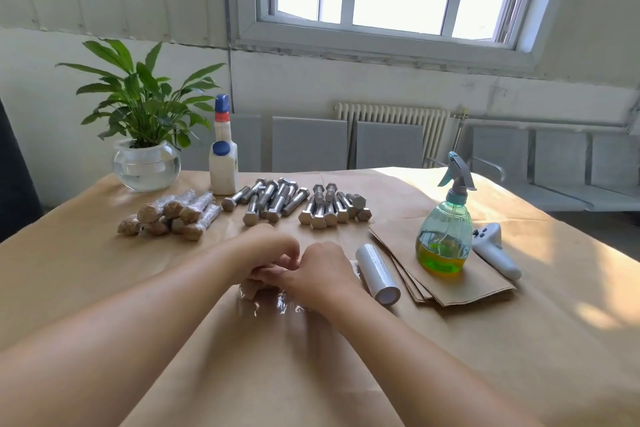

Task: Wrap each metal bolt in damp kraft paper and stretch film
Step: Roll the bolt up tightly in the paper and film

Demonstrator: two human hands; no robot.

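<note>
A paper-wrapped bolt [250, 289], mostly hidden, lies on clear stretch film [273, 305] at the tabletop [104, 270] centre; its axis cannot be told. Left hand [266, 250] and right hand [323, 270] meet over it — fingers curled, gripping it. Behind: roughly eight wrapped bolts [169, 217] and two bare-bolt piles [298, 201], heads mostly toward the viewer. Right — one film roll [377, 274].
</note>
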